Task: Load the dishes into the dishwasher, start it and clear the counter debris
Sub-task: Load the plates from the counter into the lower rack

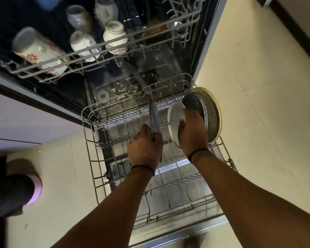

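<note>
Loading step: left hand (144,149) grips a grey plate (154,120) on edge; right hand (191,133) holds a white plate (175,119) near the lower rack (91,158) far-right corner; next, seat each between tines.

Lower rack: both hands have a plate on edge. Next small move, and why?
Probably seat the white plate between tines and release. The right hand holds it upright beside two plates already racked at the lower rack edge; the left hand grips a grey plate on edge.
</note>
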Action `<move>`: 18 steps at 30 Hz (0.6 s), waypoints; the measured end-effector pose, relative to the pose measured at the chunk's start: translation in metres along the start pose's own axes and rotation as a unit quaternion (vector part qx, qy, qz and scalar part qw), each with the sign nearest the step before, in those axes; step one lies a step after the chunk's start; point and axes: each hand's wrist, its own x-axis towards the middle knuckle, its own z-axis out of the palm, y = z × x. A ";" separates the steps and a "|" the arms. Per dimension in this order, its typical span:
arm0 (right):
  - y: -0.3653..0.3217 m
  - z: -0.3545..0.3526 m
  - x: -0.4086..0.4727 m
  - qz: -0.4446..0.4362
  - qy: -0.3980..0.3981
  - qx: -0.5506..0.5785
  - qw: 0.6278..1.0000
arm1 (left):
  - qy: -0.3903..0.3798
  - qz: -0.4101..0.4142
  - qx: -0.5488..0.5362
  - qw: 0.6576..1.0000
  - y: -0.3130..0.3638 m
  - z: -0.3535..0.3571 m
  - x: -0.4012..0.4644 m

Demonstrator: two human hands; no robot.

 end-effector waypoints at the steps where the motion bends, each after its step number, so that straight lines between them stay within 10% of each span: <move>1: -0.006 -0.002 -0.006 0.019 0.014 0.035 0.999 | 0.000 0.018 0.007 1.000 -0.001 0.000 -0.002; 8: -0.045 -0.017 0.008 0.184 -0.220 0.216 0.933 | 0.034 0.205 0.023 0.978 -0.006 0.015 -0.022; 18: -0.039 -0.034 0.021 0.102 -0.037 0.082 0.991 | -0.108 0.187 0.006 0.976 -0.010 0.023 -0.041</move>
